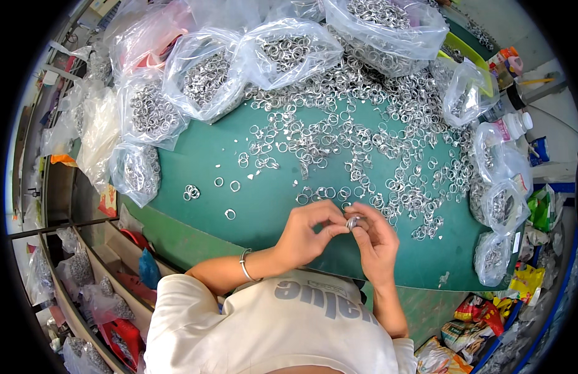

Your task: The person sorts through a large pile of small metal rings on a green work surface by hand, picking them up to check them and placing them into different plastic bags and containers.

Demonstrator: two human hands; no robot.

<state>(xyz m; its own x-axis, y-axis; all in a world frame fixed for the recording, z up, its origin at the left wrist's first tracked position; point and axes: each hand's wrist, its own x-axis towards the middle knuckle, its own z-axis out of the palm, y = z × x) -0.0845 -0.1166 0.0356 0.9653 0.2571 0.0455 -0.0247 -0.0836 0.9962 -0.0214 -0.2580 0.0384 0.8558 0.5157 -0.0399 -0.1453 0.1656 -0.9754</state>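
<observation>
metal ring [353, 220] | pinched between both hands' fingertips | above green table [239, 199]

The scene is brightly and evenly lit from overhead, with colours strong and clear. The green desk [239, 206] shows only soft, short shadows beneath the loose metal rings [364, 149] and under the hands [339, 240] near the centre of the frame. The clear plastic bags [208, 75] along the top catch white glare on their creases, and the rings glint. Focus is sharp in the middle and softens toward the rim. The fisheye lens bends the desk's edge into a curve and squeezes the shelves [83, 280] at the lower left. A black circular border fills all four corners. The right edge looks slightly washed out.
</observation>
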